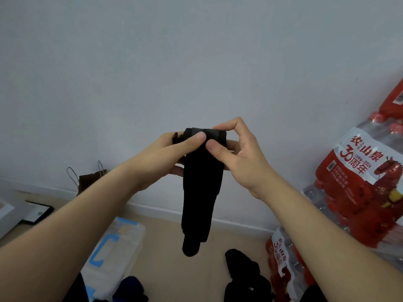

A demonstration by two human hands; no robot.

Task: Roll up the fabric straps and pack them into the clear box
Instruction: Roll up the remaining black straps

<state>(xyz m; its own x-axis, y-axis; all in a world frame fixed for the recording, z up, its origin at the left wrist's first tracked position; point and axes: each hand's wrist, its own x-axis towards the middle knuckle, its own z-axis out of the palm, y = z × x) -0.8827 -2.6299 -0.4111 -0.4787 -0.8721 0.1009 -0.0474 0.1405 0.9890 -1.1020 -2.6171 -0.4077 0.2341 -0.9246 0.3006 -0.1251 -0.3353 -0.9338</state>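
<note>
While a long black fabric strap (201,192) hangs in mid-air in front of a pale wall (196,51), a person's two bare hands hold it at its top end. Seen from a head-worn camera looking down, both forearms reach forward and meet at the centre.

The left hand (172,153) curls round the top of the strap, its thumb pressed flat on a small rolled or folded band. The right hand (242,153) pinches the same band from the other side, forefinger above and thumb on the front. Below the hands, most of the strap dangles loose and unrolled towards the floor (174,273).

The clear box (122,243) sits on the floor at lower left, well apart from the hands. It looks pale and cloudy with blue marks, and whether it is open cannot be told. More black straps (244,273) lie in a heap on the floor at lower right. Red-labelled packs of bottled water (357,182) are stacked at the right, and a brown paper bag (89,182) stands against the wall.

The step in hand appears to be the start of rolling this strap, with only the first turn or so made. Next, the hands would likely need to turn the roll over and over, keeping it tight while drawing up the hanging length, before carrying it down to the box.
</note>
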